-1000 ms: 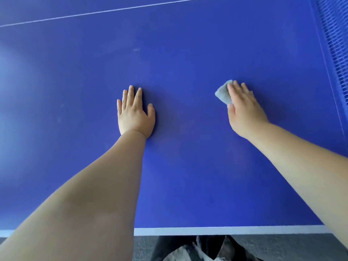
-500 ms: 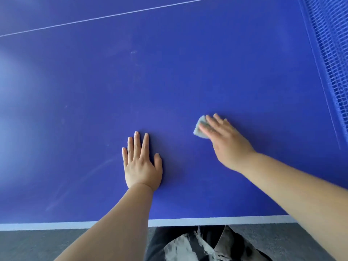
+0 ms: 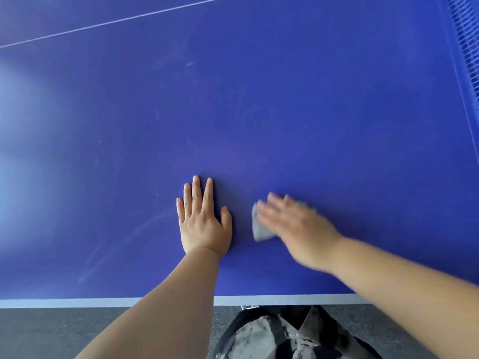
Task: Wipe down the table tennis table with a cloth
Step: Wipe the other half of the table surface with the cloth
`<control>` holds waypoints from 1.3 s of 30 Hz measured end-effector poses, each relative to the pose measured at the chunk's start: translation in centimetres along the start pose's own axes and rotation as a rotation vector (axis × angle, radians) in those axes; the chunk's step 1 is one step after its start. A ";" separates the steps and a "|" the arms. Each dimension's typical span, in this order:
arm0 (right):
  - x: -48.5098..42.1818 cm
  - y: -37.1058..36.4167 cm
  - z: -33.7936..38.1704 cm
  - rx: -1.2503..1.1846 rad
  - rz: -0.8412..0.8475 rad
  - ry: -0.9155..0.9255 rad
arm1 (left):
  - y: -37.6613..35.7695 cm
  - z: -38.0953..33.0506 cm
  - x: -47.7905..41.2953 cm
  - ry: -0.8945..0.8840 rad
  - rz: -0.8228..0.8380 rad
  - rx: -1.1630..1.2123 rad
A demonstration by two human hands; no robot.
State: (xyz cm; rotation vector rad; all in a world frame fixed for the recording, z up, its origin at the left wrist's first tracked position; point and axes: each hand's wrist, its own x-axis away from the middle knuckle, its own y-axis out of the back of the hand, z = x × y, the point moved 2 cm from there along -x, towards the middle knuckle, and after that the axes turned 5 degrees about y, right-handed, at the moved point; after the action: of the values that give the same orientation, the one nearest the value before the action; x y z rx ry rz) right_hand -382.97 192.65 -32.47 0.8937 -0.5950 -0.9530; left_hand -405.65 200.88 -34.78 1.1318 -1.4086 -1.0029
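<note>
Fingers (image 3: 196,193) of the left hand (image 3: 203,226) are being held straight and slightly spread, with the thumb set apart to their right, and the whole palm is being pressed flat on the blue table (image 3: 285,112). Faint pale streaks (image 3: 124,242) are being shown on the surface left of these fingers, and a thin white line (image 3: 116,20) is being seen well beyond the fingertips.

Just right of the left thumb, a small grey cloth (image 3: 260,229) is being pressed onto the table under the fingers of the right hand (image 3: 298,229). Only its left part is being left uncovered, sticking out beside the fingertips. The right hand is being rendered in blur; its fingers are being held stretched out over the cloth, but whether they are spread or pressed together cannot be told.

Far right of the right fingers, a blue net (image 3: 466,35) is being seen at the frame's corner.

Behind both wrists, the table's white edge (image 3: 77,302) is being crossed by the two forearms, and grey floor (image 3: 51,332) and patterned clothing (image 3: 285,335) are being shown below it.
</note>
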 end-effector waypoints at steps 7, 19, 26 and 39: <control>-12.1 6.4 -8.9 0.105 -0.243 -0.550 | -0.2 0.0 -0.1 -0.010 -0.011 0.003; 3.4 -3.8 5.5 0.094 0.074 0.078 | 0.3 0.4 0.4 -0.057 -0.009 0.073; 0.5 0.2 -0.1 0.110 -0.193 -0.521 | -0.5 3.6 6.4 -0.257 0.035 0.019; 8.8 -0.6 2.8 -0.016 -0.370 -0.689 | -0.8 6.1 10.1 -0.262 -0.017 0.036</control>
State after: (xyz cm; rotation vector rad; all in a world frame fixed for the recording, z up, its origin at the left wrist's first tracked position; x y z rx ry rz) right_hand -381.25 183.68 -31.11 0.6577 -1.0210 -1.6217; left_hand -411.92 190.91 -34.27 1.0684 -1.6320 -1.1742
